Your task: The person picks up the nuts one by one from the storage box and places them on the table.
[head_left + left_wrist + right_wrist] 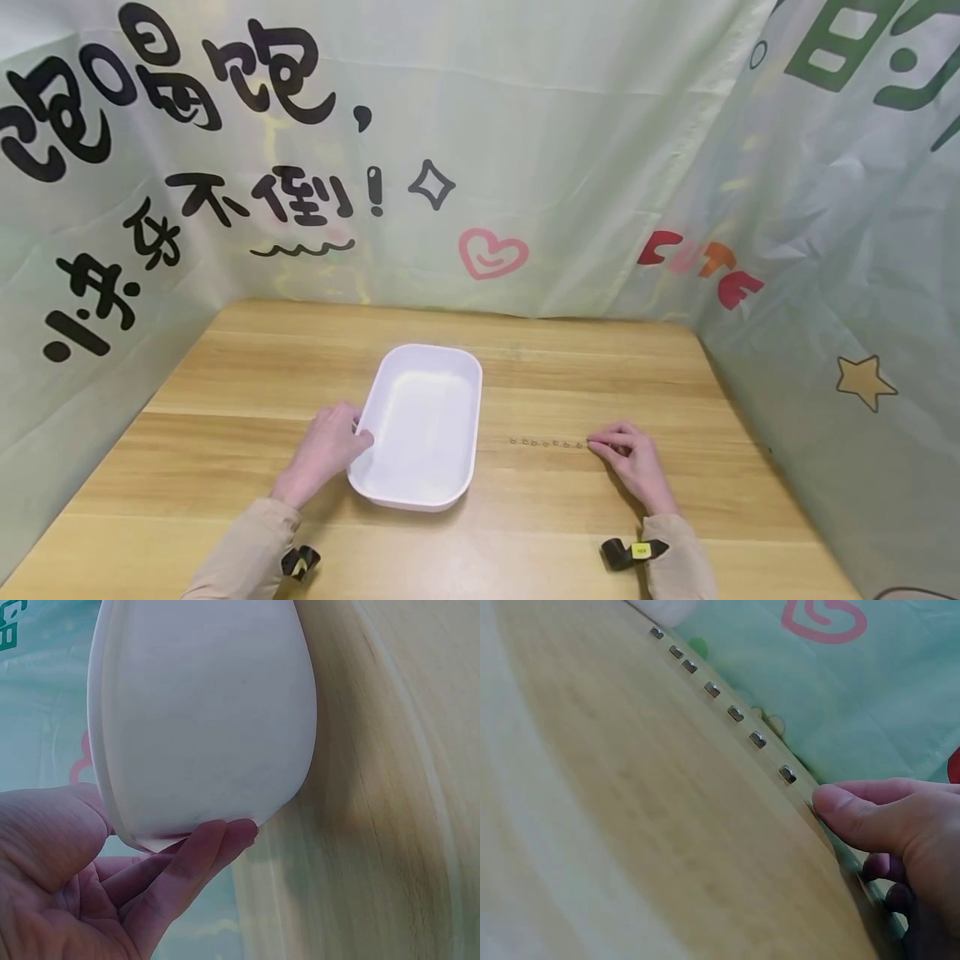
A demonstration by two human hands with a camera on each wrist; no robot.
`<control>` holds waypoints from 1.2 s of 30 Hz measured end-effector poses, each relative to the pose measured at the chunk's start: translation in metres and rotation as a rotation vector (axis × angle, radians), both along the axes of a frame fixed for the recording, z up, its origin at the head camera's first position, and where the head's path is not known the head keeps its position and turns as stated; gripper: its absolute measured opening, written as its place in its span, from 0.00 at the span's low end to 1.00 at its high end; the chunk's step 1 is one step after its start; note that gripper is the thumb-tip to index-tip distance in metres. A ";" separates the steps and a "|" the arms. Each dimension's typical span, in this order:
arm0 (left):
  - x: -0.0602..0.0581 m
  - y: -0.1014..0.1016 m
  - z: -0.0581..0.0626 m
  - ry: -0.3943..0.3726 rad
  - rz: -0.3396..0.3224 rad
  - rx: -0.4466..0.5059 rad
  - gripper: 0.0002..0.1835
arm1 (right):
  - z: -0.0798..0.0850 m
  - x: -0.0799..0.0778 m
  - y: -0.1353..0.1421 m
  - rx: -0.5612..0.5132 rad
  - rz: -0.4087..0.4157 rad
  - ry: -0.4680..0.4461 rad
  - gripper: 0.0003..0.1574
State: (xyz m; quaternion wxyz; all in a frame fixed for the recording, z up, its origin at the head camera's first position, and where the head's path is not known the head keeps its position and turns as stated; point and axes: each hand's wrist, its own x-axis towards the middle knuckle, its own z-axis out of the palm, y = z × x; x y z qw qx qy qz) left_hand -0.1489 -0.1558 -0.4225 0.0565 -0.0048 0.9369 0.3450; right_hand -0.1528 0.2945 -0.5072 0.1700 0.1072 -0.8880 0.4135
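Observation:
A white rectangular plastic tub (420,498) stands on the table, left of the middle. My left hand (330,446) grips its left rim, thumb over the edge and fingers against the outer wall. The left wrist view shows the tub's wall (210,712) close up, with the fingers (176,889) at its lower end. Several small metal hex nuts (735,714) lie in a row to the right of the tub. At the row's right end my right hand (633,462) pinches a small dark nut (588,442) between thumb and forefinger, mostly hidden by the fingertips, close over the tabletop.
The wooden table (300,358) is bordered at the back and sides by a printed cloth (585,167). Each wrist carries a small black camera, one by the left sleeve (300,563), one by the right sleeve (678,554). A dark cable (911,591) shows at the bottom right.

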 end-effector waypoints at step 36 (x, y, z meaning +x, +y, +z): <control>-0.001 0.000 0.001 0.004 -0.008 -0.017 0.09 | 0.001 0.005 -0.002 0.011 0.015 0.036 0.07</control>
